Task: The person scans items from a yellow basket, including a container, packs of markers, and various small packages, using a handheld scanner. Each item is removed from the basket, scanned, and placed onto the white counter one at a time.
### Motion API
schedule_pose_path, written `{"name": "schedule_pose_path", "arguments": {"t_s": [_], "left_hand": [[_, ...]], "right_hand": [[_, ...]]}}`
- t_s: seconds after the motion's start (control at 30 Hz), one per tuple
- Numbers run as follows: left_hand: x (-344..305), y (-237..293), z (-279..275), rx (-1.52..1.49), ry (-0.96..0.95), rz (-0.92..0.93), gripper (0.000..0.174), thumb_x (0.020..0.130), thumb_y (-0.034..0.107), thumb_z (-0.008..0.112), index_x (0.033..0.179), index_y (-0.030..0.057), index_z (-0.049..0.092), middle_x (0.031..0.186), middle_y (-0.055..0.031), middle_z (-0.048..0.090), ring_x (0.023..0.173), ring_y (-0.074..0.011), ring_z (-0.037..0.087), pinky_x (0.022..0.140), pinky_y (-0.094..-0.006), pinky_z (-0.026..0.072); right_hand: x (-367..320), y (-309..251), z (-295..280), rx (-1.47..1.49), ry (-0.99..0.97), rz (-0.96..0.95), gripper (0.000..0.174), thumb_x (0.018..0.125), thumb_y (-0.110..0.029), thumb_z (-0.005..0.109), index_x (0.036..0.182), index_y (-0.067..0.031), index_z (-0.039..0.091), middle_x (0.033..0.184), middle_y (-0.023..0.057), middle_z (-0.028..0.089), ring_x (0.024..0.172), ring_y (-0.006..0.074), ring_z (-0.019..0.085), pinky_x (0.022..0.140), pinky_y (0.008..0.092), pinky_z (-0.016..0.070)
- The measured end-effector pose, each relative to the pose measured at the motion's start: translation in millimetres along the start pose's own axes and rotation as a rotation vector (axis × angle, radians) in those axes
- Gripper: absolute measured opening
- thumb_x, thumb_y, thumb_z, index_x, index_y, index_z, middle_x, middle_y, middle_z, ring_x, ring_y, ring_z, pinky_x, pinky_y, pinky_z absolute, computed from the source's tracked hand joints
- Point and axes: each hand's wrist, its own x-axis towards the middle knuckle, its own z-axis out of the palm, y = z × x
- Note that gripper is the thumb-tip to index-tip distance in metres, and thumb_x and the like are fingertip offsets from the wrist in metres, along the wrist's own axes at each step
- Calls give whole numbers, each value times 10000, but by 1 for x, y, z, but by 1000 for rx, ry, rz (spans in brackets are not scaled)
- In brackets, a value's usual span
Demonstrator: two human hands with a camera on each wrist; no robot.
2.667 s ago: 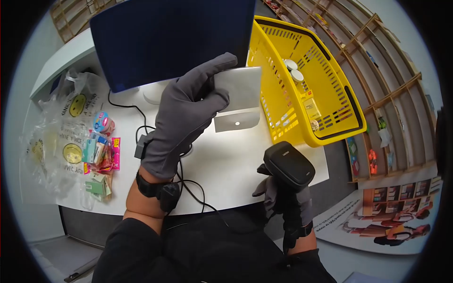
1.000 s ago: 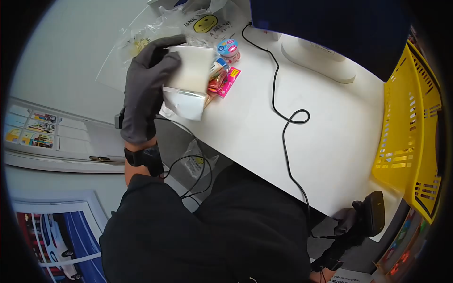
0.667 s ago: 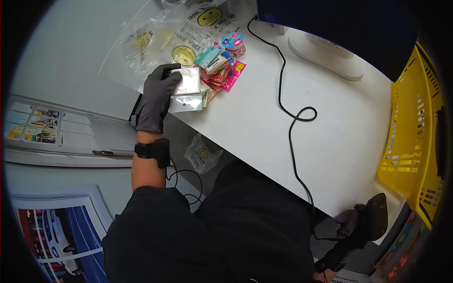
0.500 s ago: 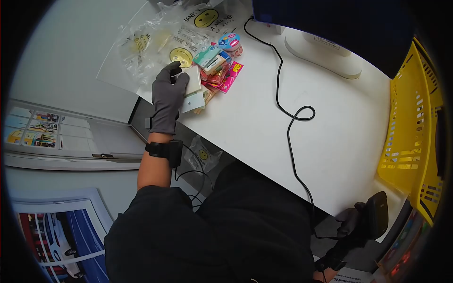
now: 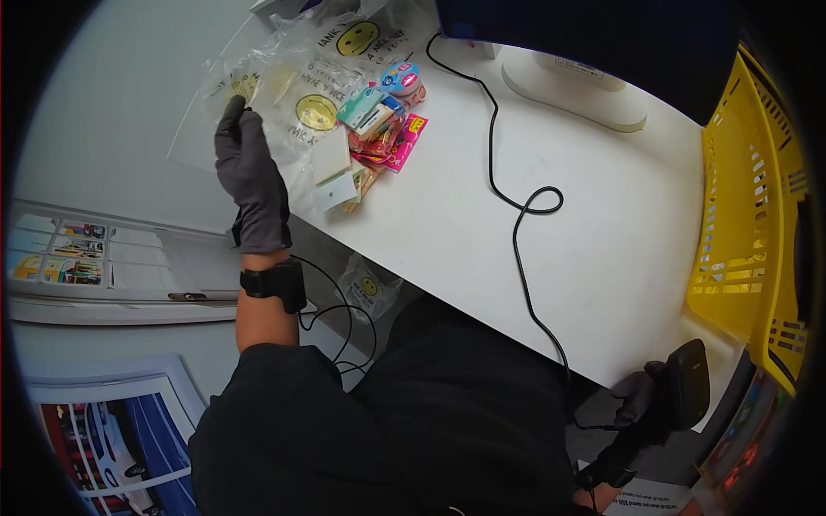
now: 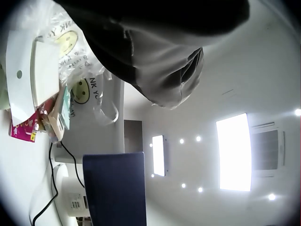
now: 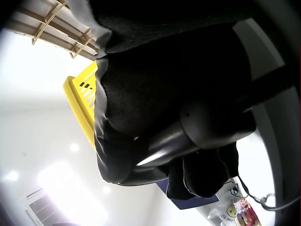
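Note:
The gloved left hand (image 5: 250, 176) is raised by the desk's left end with fingers extended, holding nothing, beside crumpled plastic bags (image 5: 297, 82). To its right a pale flat package with a hang tab (image 5: 330, 157) lies against a pile of small packets, including a pink packet (image 5: 408, 142), a green-white packet (image 5: 360, 107) and a round blue-pink tub (image 5: 401, 79). In the left wrist view the package (image 6: 45, 70) lies apart from the dark glove (image 6: 157, 61). The gloved right hand (image 5: 635, 397) grips a black handheld device (image 5: 687, 383) at the lower right; its fingers curl round the handle (image 7: 162, 146).
A yellow basket (image 5: 747, 215) stands at the desk's right end. The monitor (image 5: 602, 43) is at the back. A looped black cable (image 5: 519, 249) crosses the white desk (image 5: 439, 215). Below the edge lies a plastic bag (image 5: 368, 288).
The left hand carried the pale package from near the basket to the small packets, let go of it and moved left. The right hand still holds the device.

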Motion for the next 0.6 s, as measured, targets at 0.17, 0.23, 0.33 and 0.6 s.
{"name": "schedule_pose_path", "arguments": {"t_s": [0.17, 0.23, 0.33, 0.6], "left_hand": [[6, 73, 40, -116, -247, 328, 327, 1088, 72, 514, 1380, -45, 603, 1416, -223, 643, 1327, -292, 613, 1168, -427, 454], [-2, 109, 78, -98, -364, 460, 361, 1095, 71, 462, 1417, -52, 568, 1480, -238, 595, 1398, -348, 560, 1191, -453, 431], [-10, 163, 141, -112, -541, 716, 411, 1071, 86, 491, 1455, -57, 531, 1520, -256, 553, 1446, -379, 510, 1219, -479, 395], [-85, 317, 336, -429, -1456, 1011, 585, 920, 90, 674, 1492, 30, 565, 1566, -219, 526, 1459, -367, 506, 1221, -480, 390]], "right_hand": [[1, -64, 9, 595, -248, 380, 588, 1033, -422, 506, 1323, 72, 642, 873, 171, 721, 693, 272, 689, 587, 344, 554], [3, -105, 12, 849, -269, 408, 597, 1031, -441, 495, 1299, 66, 660, 807, 176, 712, 676, 279, 699, 554, 341, 555], [18, -117, -4, 871, -380, 638, 504, 712, -87, 739, 1192, 57, 697, 942, 178, 749, 803, 257, 731, 673, 332, 581], [49, -115, -24, 855, -660, 450, 555, 603, -68, 789, 1137, 49, 693, 898, 156, 750, 785, 237, 731, 708, 357, 602]]}}
